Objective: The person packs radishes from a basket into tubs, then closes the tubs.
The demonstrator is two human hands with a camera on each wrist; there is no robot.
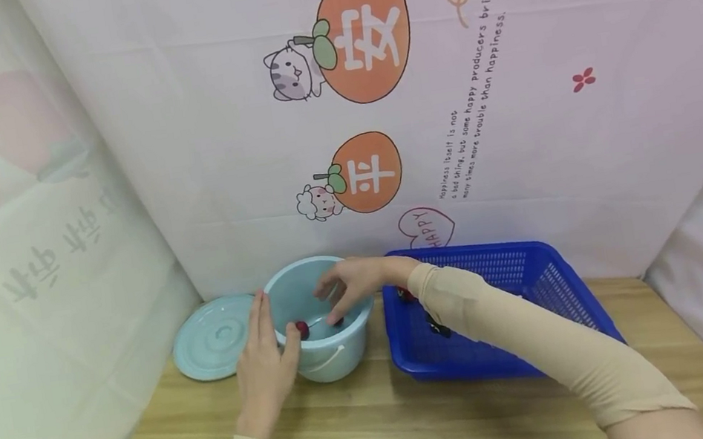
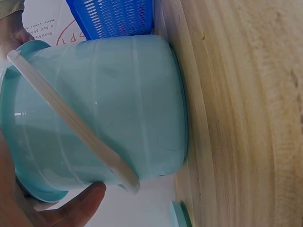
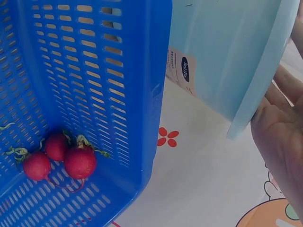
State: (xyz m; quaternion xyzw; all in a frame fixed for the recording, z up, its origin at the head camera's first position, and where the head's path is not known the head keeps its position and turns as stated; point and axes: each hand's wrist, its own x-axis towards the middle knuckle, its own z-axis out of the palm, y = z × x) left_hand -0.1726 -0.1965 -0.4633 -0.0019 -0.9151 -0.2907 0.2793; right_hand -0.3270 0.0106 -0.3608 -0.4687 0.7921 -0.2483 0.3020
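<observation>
A light-blue bucket (image 1: 337,360) with a white handle (image 2: 78,125) stands upright on the table. My left hand (image 1: 263,359) holds its left rim, fingers along the outside wall and thumb over the rim at the front. Close to that thumb tip, inside the bucket, shows a red radish (image 1: 302,329). My right hand (image 1: 354,283) reaches over the right rim into the bucket, fingers loosely bent and spread from the thumb. A second, dark red round thing (image 1: 337,322) lies just under its thumb. In the right wrist view the bucket wall hides the fingertips.
To the right stands a blue perforated basket (image 1: 473,366), partly under my right forearm. Several radishes (image 3: 80,161) with leaf stubs lie in it. A light-blue lid (image 1: 214,344) rests left of the bucket. A printed white cloth (image 1: 239,190) hangs behind the wooden table (image 1: 367,427).
</observation>
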